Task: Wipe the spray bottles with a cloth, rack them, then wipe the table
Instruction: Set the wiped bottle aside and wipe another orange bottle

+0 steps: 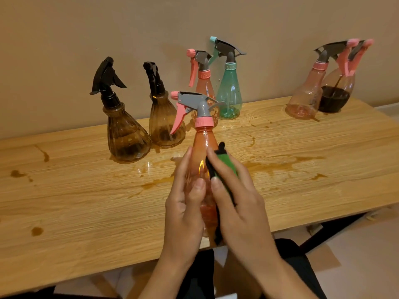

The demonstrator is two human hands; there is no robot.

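My left hand [185,210] grips a pink spray bottle [204,147] with a grey and pink trigger head, held up over the table's near edge. My right hand [239,203] presses a green cloth with black edging [224,165] against the bottle's right side, fingers curled round the cloth. On the wooden table [86,201] stand two brown bottles with black heads [127,134] [165,124], a pink bottle [203,83] and a teal bottle [228,93] near the wall. At the far right stand a pink bottle [306,96] and another holding dark liquid [336,91].
Brown liquid stains and wet patches [269,167] spread over the table's middle, with drops at the left [17,173] and near the front [36,230]. A beige wall runs behind the table. Black table legs [332,229] and pale floor show at the lower right.
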